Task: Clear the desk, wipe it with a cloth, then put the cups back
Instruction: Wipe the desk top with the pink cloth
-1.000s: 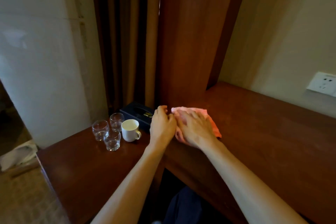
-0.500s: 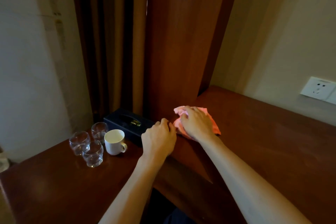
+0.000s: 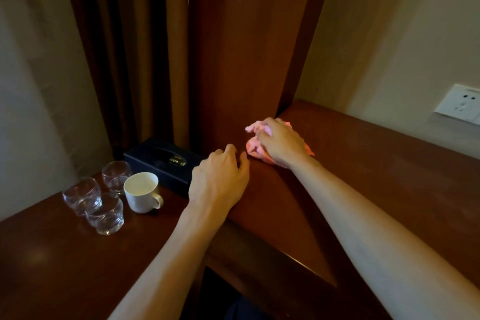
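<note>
The right hand (image 3: 281,141) lay on a crumpled pink cloth (image 3: 253,147), fingers curled over it and gripping it against the top of the desk (image 3: 389,176). The cloth sat near the desk's far left corner, just beside the tall wooden panel (image 3: 246,47) that rose from that corner; pink folds showed past the fingertips on the left and past the heel of the hand on the right.

The left hand (image 3: 220,180) rested at the desk's left edge, near the cloth but apart from it. Its fingers were loosely bent over the edge and held nothing.

To the left of the desk stood a lower side table (image 3: 65,267), its top below the desk's level. Toward its back edge stood a white cup (image 3: 141,191), upright, its handle turned to the right. Three clear glasses stood upright in a close cluster just left of the cup: one glass at the back (image 3: 115,175), one at the left (image 3: 81,195) and one nearest the front (image 3: 105,214). Whether they touched each other could not be told. Behind the cup, at the side table's back right corner, lay a dark tissue box (image 3: 161,161), partly hidden by the left hand.

A brown curtain (image 3: 124,47) hung behind the side table. A white wall socket (image 3: 459,102) was set in the wall above the desk's back edge, at the right
</note>
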A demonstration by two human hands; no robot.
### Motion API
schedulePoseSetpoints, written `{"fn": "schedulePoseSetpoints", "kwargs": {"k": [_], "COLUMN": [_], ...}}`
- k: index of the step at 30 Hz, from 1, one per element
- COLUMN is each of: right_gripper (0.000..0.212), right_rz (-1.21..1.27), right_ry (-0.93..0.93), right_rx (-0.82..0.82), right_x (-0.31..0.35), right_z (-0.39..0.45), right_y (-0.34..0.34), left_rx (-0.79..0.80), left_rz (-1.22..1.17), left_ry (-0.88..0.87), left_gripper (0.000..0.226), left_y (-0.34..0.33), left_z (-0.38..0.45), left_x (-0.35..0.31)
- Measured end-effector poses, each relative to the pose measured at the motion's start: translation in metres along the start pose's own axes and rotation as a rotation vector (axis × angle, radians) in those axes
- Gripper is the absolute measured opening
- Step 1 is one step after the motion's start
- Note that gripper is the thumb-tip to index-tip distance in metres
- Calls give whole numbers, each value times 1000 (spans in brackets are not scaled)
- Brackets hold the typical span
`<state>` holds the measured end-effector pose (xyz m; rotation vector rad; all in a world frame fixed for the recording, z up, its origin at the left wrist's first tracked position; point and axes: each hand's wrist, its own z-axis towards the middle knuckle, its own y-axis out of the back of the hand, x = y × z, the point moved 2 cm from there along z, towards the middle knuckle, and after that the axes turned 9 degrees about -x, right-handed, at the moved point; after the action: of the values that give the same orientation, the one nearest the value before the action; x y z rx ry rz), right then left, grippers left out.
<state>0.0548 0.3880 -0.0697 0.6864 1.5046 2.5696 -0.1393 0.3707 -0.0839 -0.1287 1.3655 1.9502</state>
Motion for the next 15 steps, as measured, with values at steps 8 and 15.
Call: {"fn": "schedulePoseSetpoints", "kwargs": {"k": [8,15], "right_gripper": [22,32], "right_rz": [135,125], "right_ry": [183,150], "right_rx": [34,26], "right_x": [22,12], "right_z": [-93,-61], "right_y": [39,28], "left_rx": [-7,-34], "left_rz": [-2,12], "left_ry": [-4,-14], "left_gripper": [36,37], "left_y": [0,-4], "left_z": [-7,-3], "left_x": [1,4]}}
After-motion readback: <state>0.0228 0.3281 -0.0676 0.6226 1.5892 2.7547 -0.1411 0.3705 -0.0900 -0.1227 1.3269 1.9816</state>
